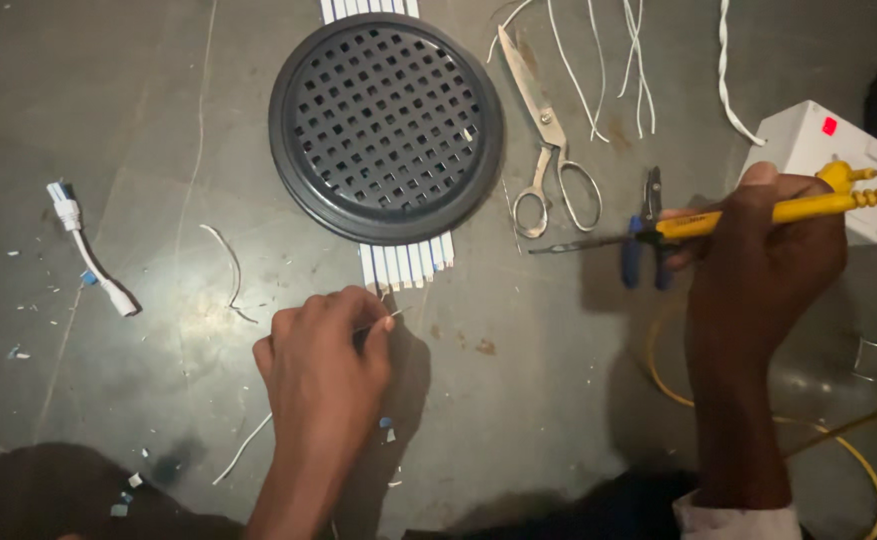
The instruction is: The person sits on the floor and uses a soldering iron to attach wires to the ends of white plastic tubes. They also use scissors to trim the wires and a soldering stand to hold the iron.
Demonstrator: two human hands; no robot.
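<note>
Left hand (323, 365) pinches wire (383, 318); right hand (758, 255) grips soldering iron (758, 212).

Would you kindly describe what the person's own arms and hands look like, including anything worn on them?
Both hands are bare: no gloves, rings or watch visible. The left hand and forearm are uncovered. The right hand has a bare forearm ending in a rolled white sleeve cuff at the bottom edge.

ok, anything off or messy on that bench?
Mostly litter: small white and blue offcuts lie scattered near the left hand, and loose white wire strands sprawl by the open scissors. The grille sits on the white strips, hiding their middle. Nothing looks broken or spilled.
</note>
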